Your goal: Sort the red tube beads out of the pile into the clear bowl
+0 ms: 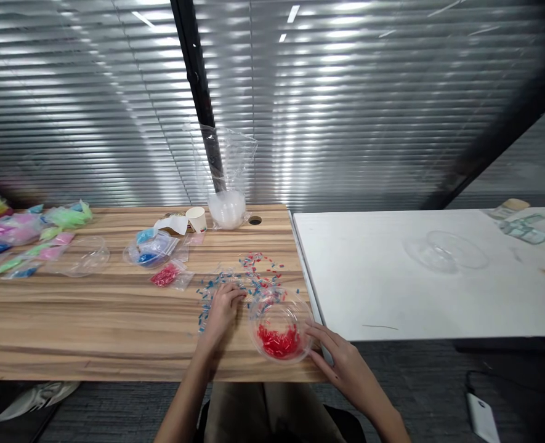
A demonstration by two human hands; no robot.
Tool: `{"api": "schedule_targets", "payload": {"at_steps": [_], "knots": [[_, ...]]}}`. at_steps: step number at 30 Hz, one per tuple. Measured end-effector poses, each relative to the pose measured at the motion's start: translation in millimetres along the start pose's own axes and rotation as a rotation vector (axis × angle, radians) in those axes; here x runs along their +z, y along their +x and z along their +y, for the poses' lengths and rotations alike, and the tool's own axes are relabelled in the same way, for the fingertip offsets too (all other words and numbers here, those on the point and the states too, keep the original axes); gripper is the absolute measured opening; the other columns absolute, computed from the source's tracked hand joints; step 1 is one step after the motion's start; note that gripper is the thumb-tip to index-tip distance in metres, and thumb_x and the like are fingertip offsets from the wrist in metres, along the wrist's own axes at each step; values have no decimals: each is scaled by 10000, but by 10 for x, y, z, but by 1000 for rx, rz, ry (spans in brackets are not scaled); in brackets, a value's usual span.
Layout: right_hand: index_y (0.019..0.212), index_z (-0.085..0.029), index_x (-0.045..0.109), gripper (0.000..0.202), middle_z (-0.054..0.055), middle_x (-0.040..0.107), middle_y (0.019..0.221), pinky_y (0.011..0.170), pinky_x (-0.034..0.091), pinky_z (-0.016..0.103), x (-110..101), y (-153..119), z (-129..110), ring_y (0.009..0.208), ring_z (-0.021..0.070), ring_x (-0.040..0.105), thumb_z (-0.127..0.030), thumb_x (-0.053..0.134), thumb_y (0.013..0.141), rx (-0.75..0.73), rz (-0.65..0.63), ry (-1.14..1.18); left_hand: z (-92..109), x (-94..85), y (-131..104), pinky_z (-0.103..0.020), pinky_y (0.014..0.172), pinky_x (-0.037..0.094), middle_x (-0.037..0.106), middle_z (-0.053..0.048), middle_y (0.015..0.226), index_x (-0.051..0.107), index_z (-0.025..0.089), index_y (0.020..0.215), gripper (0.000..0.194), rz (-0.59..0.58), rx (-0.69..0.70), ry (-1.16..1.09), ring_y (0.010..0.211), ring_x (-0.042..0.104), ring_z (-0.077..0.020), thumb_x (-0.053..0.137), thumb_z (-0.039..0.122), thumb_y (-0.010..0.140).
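Note:
A clear round bowl [303, 303] stands near the wooden table's front right edge, with a heap of red pieces [279, 342] inside. My right hand [341, 363] grips the bowl's right side between thumb and fingers. Blue and red pieces [257, 277] lie scattered on the wood behind and left of the bowl. My left hand [225, 307] is among them, its fingers curled and pinched together at the tips; whatever they hold is too small to make out.
Left on the wooden table [115, 332] are a bag of red pieces [165, 275], a bowl with blue bags [149, 251], another clear bowl [87, 258] and colourful bags [18, 231]. Behind stand a paper cup [197, 219] and a bag of white material [227, 209]. A clear lid [445, 251] lies on the white table [346, 277].

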State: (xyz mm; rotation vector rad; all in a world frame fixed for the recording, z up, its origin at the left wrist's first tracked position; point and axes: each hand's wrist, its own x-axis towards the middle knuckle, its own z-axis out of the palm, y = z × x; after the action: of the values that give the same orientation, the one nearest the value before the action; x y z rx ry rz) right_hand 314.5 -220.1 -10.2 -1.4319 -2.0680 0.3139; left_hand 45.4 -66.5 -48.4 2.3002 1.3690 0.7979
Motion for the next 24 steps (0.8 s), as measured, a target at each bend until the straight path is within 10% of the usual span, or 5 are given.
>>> {"api": "schedule_targets", "payload": {"at_steps": [24], "knots": [[1247,-224,522,333,84,624,1223,938,517,340,43,22,9,1114,199,600,-245,471,918,20,0,33,75,-53,4,-392,843,447,681,-92,953,710,193,868,204,7,17,63,920,590,-241,510,236,860]]}}
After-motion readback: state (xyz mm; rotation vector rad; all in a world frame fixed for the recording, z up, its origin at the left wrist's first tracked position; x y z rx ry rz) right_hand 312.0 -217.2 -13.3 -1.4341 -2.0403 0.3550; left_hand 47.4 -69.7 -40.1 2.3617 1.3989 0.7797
